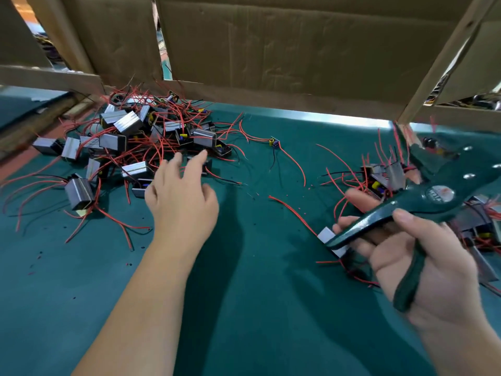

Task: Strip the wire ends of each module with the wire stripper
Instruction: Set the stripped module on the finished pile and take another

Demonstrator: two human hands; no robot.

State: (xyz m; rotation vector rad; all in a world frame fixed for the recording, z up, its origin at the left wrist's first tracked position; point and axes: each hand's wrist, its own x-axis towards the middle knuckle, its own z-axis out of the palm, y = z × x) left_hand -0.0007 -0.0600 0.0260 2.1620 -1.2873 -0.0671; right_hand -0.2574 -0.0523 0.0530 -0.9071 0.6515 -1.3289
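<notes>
A heap of small grey box modules [130,142] with red and black wires lies at the left back of the green table [257,267]. My left hand [181,194] reaches over its near edge with fingers spread and holds nothing. My right hand [417,256] grips the dark green wire stripper [423,210] by its handles at the right, jaws pointing up and away. Under and behind the stripper lies a second, smaller group of modules [385,177].
A lone small circuit board [274,143] with red and black leads lies mid-table. One loose red wire [292,213] runs toward my right hand. Cardboard walls [284,50] and wooden struts [433,74] close off the back. Bits of stripped insulation dot the cloth.
</notes>
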